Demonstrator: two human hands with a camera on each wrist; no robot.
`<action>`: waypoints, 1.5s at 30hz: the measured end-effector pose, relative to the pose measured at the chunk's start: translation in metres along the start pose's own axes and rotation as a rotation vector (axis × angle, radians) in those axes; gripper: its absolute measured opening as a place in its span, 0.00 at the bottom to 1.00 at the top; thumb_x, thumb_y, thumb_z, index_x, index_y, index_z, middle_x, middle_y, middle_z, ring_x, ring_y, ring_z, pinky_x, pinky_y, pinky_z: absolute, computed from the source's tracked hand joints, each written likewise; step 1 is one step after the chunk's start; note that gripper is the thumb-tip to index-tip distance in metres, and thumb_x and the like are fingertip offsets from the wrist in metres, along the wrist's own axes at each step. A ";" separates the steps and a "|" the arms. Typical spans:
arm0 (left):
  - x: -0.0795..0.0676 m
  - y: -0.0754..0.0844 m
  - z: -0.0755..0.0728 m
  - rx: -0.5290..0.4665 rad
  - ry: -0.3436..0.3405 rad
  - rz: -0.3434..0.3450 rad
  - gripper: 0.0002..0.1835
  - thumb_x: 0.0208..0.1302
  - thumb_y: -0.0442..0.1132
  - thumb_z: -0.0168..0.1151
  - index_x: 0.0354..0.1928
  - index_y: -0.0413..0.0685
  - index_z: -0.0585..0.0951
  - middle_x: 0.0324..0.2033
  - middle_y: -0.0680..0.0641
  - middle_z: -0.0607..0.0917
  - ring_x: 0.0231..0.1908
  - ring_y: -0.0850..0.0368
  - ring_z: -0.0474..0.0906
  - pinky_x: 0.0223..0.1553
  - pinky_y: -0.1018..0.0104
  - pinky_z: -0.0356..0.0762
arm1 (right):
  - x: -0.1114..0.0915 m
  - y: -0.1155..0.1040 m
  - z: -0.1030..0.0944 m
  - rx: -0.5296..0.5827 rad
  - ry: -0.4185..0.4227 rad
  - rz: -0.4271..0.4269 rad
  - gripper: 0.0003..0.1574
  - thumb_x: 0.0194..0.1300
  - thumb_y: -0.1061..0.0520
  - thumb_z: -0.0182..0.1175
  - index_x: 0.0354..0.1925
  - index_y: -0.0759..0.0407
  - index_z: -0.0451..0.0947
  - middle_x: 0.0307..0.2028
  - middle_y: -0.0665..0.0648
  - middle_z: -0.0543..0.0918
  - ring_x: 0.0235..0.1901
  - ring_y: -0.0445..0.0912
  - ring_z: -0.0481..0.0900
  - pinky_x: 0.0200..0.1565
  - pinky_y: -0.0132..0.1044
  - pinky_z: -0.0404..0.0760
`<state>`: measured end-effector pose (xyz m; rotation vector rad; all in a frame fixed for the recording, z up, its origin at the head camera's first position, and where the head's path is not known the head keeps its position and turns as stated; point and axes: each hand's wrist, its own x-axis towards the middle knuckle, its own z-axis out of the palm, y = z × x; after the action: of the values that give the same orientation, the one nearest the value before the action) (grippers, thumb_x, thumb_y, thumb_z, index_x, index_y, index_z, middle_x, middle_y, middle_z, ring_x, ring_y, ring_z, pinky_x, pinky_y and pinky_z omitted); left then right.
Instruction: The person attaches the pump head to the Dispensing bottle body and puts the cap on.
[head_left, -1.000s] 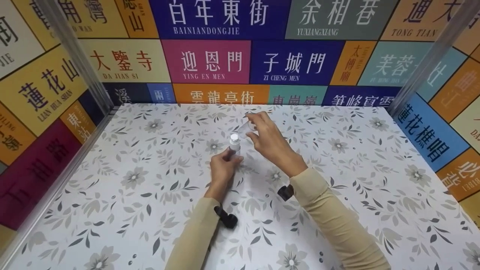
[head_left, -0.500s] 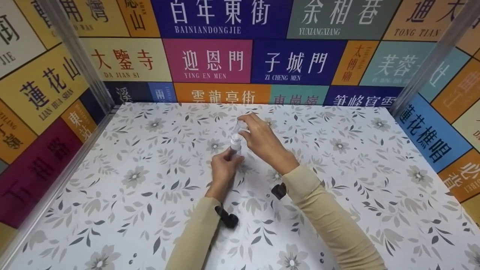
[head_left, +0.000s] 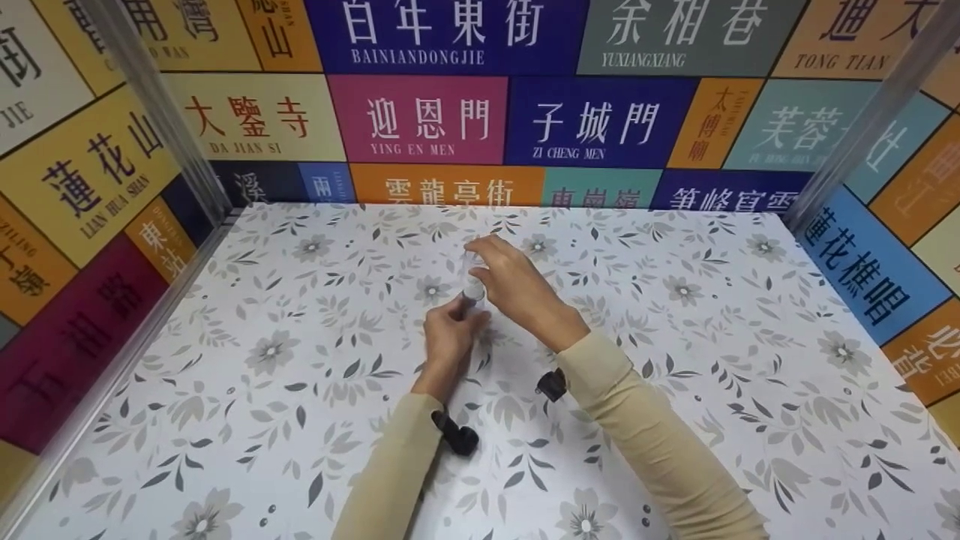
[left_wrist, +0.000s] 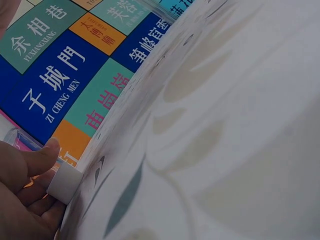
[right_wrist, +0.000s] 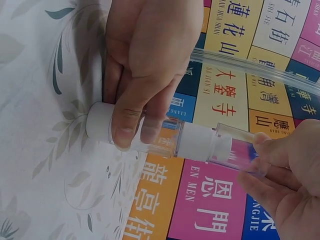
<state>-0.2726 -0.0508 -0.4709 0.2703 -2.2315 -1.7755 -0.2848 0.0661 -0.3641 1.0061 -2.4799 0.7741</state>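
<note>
A small clear pump bottle (right_wrist: 165,136) stands upright on the table, its white base (right_wrist: 99,124) touching the surface. My left hand (head_left: 448,335) grips the bottle low down, thumb on one side and fingers on the other. In the left wrist view, that same hand's thumb and curled fingers surround the bottle just above the white base (left_wrist: 65,182). With thumb and fingertips, my right hand (head_left: 521,289) pinches a transparent cap (right_wrist: 239,150) from above. The cap's lower edge surrounds the white pump head (right_wrist: 220,146), above the white collar (right_wrist: 192,141).
A white table covering (head_left: 262,420) printed with grey flowers and leaves lies under both hands. Behind it rises a wall of coloured signs (head_left: 420,120), with transparent corner posts (head_left: 169,112) at left and right. A black wrist device (head_left: 455,435) sits at the left sleeve.
The right hand has brought the transparent cap leftward and down, from beside the bottle onto its pump head. The left hand keeps its grip on the bottle with little movement.
</note>
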 end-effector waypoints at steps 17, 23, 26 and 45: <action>-0.003 0.001 0.002 -0.019 -0.001 0.036 0.17 0.52 0.29 0.73 0.47 0.37 0.87 0.45 0.38 0.89 0.37 0.58 0.80 0.42 0.67 0.82 | -0.010 0.006 0.012 0.009 -0.062 0.066 0.20 0.71 0.67 0.57 0.59 0.69 0.75 0.55 0.65 0.80 0.58 0.56 0.79 0.62 0.44 0.79; -0.003 0.001 0.001 -0.019 0.004 0.045 0.21 0.51 0.26 0.70 0.50 0.36 0.85 0.47 0.37 0.88 0.38 0.56 0.81 0.42 0.66 0.83 | -0.010 0.006 0.017 0.018 -0.060 0.086 0.16 0.70 0.67 0.57 0.55 0.71 0.76 0.53 0.67 0.80 0.57 0.58 0.79 0.62 0.46 0.79; -0.003 0.001 0.000 -0.016 0.006 0.032 0.19 0.52 0.27 0.71 0.49 0.37 0.86 0.44 0.37 0.89 0.35 0.55 0.80 0.38 0.69 0.80 | -0.009 0.005 0.019 0.009 -0.054 0.094 0.14 0.70 0.66 0.57 0.52 0.71 0.76 0.51 0.67 0.81 0.54 0.58 0.81 0.60 0.45 0.80; -0.003 0.002 0.000 -0.004 0.008 0.051 0.15 0.51 0.30 0.73 0.43 0.38 0.89 0.36 0.39 0.91 0.32 0.57 0.79 0.36 0.70 0.79 | -0.011 0.011 0.020 0.073 -0.014 0.087 0.14 0.67 0.65 0.61 0.51 0.70 0.77 0.46 0.65 0.83 0.49 0.56 0.84 0.54 0.43 0.84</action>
<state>-0.2696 -0.0498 -0.4690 0.2168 -2.2091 -1.7496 -0.2879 0.0664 -0.3889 0.9367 -2.5382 0.8927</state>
